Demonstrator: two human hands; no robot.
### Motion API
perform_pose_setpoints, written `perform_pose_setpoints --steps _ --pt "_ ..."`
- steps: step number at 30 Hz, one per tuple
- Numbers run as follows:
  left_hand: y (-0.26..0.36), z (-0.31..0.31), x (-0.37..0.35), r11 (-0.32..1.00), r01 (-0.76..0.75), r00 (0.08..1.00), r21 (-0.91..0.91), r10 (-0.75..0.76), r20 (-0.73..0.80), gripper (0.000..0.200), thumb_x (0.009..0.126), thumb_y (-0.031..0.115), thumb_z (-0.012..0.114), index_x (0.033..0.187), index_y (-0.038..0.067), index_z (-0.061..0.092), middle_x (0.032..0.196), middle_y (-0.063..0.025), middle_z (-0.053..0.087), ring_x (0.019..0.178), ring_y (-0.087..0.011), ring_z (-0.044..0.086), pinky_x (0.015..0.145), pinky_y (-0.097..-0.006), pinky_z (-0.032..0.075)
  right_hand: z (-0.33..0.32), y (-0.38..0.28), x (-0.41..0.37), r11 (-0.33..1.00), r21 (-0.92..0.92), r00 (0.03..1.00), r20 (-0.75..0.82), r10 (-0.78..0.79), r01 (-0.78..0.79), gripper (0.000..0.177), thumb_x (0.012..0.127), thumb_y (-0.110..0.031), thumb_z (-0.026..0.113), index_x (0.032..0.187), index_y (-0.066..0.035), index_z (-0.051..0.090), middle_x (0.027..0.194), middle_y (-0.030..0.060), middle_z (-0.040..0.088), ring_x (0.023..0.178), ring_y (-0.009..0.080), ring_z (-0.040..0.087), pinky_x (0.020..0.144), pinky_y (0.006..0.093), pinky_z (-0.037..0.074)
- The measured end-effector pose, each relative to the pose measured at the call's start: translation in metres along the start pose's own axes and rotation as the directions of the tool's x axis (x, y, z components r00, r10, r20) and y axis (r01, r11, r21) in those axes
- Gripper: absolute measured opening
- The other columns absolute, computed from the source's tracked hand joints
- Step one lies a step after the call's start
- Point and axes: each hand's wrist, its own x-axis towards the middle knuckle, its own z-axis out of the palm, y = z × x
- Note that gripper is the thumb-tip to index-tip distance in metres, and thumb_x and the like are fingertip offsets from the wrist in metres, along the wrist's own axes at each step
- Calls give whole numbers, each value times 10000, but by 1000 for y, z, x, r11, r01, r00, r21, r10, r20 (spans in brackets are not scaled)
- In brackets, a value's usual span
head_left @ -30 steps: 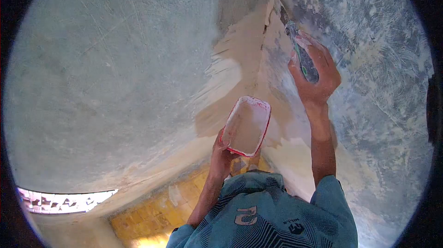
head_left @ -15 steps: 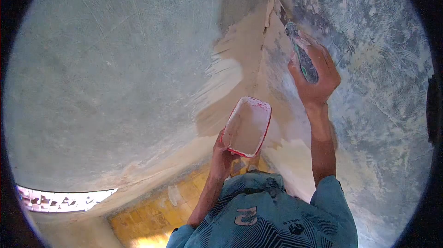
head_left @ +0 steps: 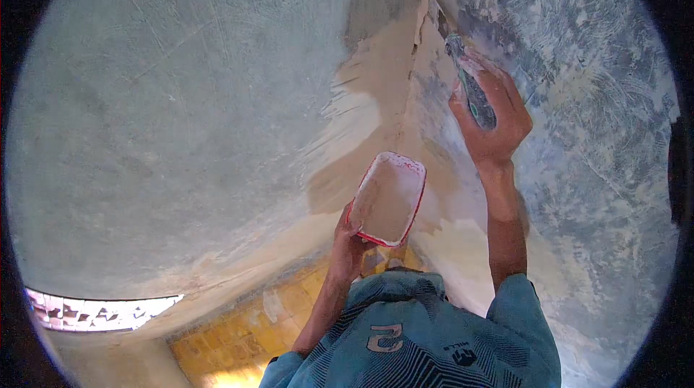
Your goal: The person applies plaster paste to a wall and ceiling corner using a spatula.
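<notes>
My right hand point(head_left: 495, 99) is wrapped round the dark handle of a putty knife point(head_left: 477, 95), raised near the corner where two walls meet. The knife's blade point(head_left: 438, 16) lies at the right wall close to the corner line, beside a rough, chipped strip point(head_left: 421, 16). Lower down, my left hand point(head_left: 350, 240) grips a red-rimmed rectangular tub point(head_left: 390, 200) by its near left side. White residue coats the tub's inner walls, and a pale beige layer covers its bottom.
The left wall point(head_left: 181, 113) is grey-green with pale smears towards the corner. Mottled grey and white patches cover the right wall point(head_left: 600, 121). Yellow tiles point(head_left: 246, 330) show below, and a bright patterned opening point(head_left: 101, 313) is at lower left.
The putty knife and my right hand have shifted very slightly to the left. The tub and my left hand stay almost in place.
</notes>
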Motion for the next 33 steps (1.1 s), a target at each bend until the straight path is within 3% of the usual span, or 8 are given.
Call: perform_pose_setpoints --steps 10,20,26,33 --pt "-3 -4 0 999 -29 999 -14 29 23 724 805 417 580 1396 83 330 1305 -108 482 1133 -246 555 809 -385 552 -1 0 -3 1000 3 1000 3 2 -2 444 636 -46 743 1072 -87 666 1114 90 656 1015 267 628 884 355 503" --pt "2 -2 -1 1000 -18 1000 -8 18 -11 738 790 397 606 1396 83 327 1332 -114 460 1172 -267 525 815 -432 553 2 4 -1 1000 22 999 -47 14 -13 398 660 -30 722 1053 -74 669 1087 96 667 1001 271 638 880 349 498" --pt "2 -1 0 999 -13 999 -38 12 -38 750 770 389 626 1397 97 333 1330 -106 461 1166 -267 526 815 -454 553 3 2 -14 973 118 966 -148 213 -197 347 694 -23 711 1037 -51 668 1041 119 678 968 267 652 867 339 492" --pt "0 -7 2 1000 -2 999 -17 1 -51 754 767 393 625 1394 91 337 1323 -109 463 1177 -268 517 831 -467 542 4 -7 -17 987 73 962 -225 155 -142 313 724 -3 699 1034 -9 661 1037 140 676 949 263 650 860 352 489"
